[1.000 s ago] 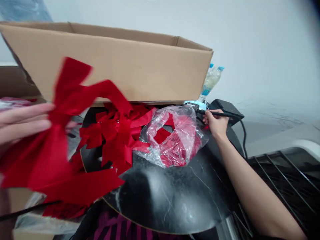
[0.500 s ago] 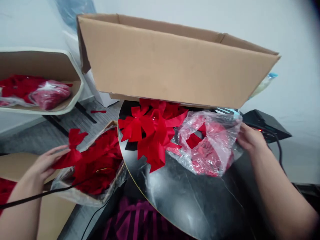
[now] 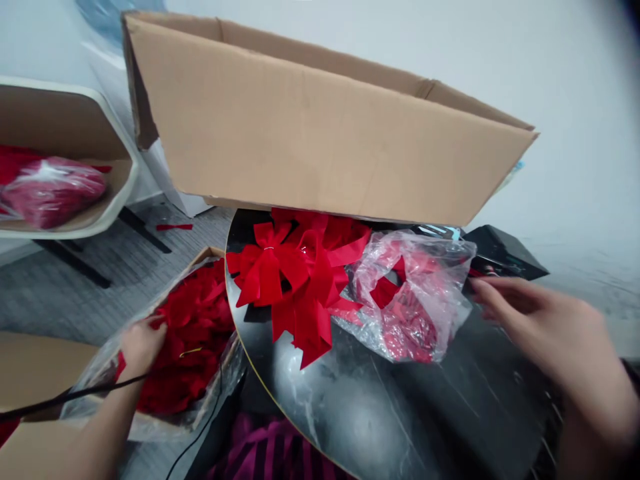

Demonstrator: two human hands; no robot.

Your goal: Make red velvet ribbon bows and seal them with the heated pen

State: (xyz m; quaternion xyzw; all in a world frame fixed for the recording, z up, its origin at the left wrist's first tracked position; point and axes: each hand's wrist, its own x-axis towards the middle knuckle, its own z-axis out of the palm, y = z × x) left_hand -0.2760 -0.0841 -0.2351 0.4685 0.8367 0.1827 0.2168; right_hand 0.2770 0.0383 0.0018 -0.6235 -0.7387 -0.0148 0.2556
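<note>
My left hand (image 3: pixel 143 345) is down at the near left side of a box of red fabric bows (image 3: pixel 193 333). Its fingers are curled around a red bow (image 3: pixel 120 365), part of which sticks out beside the palm. On the round black table (image 3: pixel 345 407), my right hand (image 3: pixel 545 327) is at the right edge of a clear plastic bag (image 3: pixel 410 300) with red pieces inside. Its thumb and fingertips come together, and a bit of red shows by them; what they hold is unclear. Loose red ribbon bows (image 3: pixel 295 280) lie left of the bag.
A big open cardboard box (image 3: pixel 320 127) stands along the table's back. A white-rimmed chair (image 3: pixel 117 183) at left holds a bagged red bundle (image 3: pixel 55 190). A black cable (image 3: pixel 60 400) crosses near my left arm. A black box-like object (image 3: pixel 505 253) sits at the back right.
My left hand has moved right and down into the box with the red bow. My right hand has shifted slightly down and drawn away from the bag's edge. The view has turned a little.
</note>
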